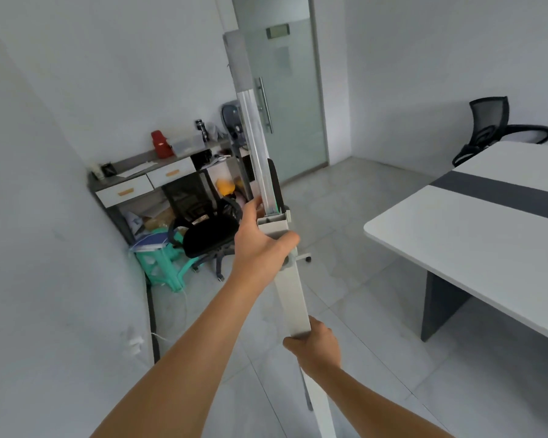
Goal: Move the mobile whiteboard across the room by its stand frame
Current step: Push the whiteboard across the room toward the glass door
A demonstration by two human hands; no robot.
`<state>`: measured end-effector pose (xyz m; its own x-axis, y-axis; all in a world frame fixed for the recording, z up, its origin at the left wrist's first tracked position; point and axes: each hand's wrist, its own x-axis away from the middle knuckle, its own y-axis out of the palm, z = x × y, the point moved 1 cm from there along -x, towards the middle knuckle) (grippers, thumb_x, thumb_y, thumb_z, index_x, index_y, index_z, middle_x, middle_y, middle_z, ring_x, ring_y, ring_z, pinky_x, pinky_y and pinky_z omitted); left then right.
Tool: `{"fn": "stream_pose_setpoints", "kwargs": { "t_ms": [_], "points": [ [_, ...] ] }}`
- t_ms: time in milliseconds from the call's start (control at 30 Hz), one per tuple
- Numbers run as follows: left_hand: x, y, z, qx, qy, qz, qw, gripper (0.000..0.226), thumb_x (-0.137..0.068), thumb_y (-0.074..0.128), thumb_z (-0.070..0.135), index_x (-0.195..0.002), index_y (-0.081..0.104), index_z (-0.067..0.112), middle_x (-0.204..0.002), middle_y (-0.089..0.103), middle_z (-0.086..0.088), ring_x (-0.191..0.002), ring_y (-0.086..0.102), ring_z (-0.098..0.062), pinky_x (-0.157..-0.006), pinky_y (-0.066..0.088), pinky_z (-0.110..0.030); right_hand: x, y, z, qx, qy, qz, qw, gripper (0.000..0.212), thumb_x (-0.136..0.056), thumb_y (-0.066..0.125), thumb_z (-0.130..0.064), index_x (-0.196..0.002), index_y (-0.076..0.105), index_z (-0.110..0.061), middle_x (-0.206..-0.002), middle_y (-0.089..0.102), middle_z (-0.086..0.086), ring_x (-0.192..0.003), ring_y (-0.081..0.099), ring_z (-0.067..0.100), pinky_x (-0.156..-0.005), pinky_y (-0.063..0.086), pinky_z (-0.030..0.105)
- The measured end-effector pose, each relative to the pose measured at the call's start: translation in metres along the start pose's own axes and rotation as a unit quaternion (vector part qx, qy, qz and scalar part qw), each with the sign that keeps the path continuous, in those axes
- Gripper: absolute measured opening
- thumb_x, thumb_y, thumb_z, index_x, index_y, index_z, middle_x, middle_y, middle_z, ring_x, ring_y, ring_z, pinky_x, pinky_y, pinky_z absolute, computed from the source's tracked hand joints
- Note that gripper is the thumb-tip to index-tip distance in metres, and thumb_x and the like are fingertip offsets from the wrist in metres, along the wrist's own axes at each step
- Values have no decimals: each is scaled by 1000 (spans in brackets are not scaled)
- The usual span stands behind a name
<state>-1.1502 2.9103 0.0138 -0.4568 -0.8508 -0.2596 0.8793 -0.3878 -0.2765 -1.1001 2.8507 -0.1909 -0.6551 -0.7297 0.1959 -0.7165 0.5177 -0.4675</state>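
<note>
I see the mobile whiteboard (256,143) edge-on, a thin aluminium-framed panel rising through the middle of the view. Its grey stand frame post (290,298) runs down below the panel toward the floor. My left hand (260,245) is wrapped around the top of the post, just under the board's lower corner. My right hand (315,346) grips the same post lower down, closer to me. A white caster foot (306,257) of the stand shows behind the post on the tiled floor.
A white table with a dark stripe (475,235) fills the right side, with a black chair (494,128) behind it. A cluttered desk (146,178), black office chair (209,232) and green stool (168,267) sit in the left corner. A frosted glass door (285,90) is straight ahead.
</note>
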Motion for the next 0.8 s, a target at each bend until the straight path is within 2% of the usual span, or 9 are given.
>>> {"fn": "stream_pose_setpoints", "kwargs": {
  "t_ms": [200, 300, 367, 433, 600, 700, 800],
  "points": [
    [-111, -20, -41, 11, 4, -32, 999, 62, -69, 70, 7, -122, 51, 32, -107, 68, 7, -95, 68, -10, -84, 59, -39, -97, 41, -41, -3, -9, 20, 1000, 42, -68, 66, -32, -109, 62, -24, -79, 61, -5, -70, 58, 17, -45, 35, 19],
    [-172, -29, -60, 25, 4, -49, 998, 62, -74, 70, 3, -126, 49, 30, -110, 65, 8, -90, 68, -3, -72, 59, -28, -154, 62, -62, -11, -17, 22, 1000, 44, -69, 66, -34, -112, 60, -23, -81, 60, -4, -73, 59, 17, -48, 39, 20],
    [-210, -33, -70, 34, -6, -54, 998, 60, -76, 69, 0, -125, 50, 28, -111, 65, 7, -87, 68, 2, -63, 57, -19, -189, 72, -79, -10, -11, 20, 1000, 43, -70, 66, -34, -112, 60, -23, -79, 58, -5, -69, 56, 16, -45, 34, 18],
    [-247, -35, -80, 41, -16, -50, 998, 58, -77, 67, -3, -124, 51, 27, -108, 65, 6, -83, 68, 4, -59, 55, -16, -225, 81, -94, -20, -6, 12, 1000, 44, -71, 66, -34, -114, 60, -25, -81, 57, -7, -69, 54, 15, -44, 30, 16],
    [-335, -34, -103, 55, -34, -34, 997, 59, -79, 67, -1, -127, 48, 27, -109, 61, 6, -90, 63, -12, -52, 54, -14, -311, 101, -126, -9, -3, 3, 1000, 50, -72, 64, -34, -121, 54, -30, -82, 56, -10, -73, 56, 13, -49, 38, 18],
    [-388, -32, -117, 64, -31, -41, 997, 53, -79, 65, -3, -121, 51, 26, -101, 62, 7, -88, 62, -13, -51, 53, -14, -364, 112, -144, -2, 2, 8, 1000, 46, -71, 61, -33, -116, 53, -29, -74, 52, -12, -66, 54, 12, -47, 38, 21],
    [-446, -28, -134, 73, -25, -52, 996, 49, -80, 63, -4, -116, 54, 26, -95, 63, 9, -83, 63, -9, -52, 52, -15, -421, 122, -158, 9, 3, 24, 1000, 44, -72, 63, -33, -114, 53, -27, -77, 52, -11, -67, 55, 14, -44, 34, 20]
  ]
}}
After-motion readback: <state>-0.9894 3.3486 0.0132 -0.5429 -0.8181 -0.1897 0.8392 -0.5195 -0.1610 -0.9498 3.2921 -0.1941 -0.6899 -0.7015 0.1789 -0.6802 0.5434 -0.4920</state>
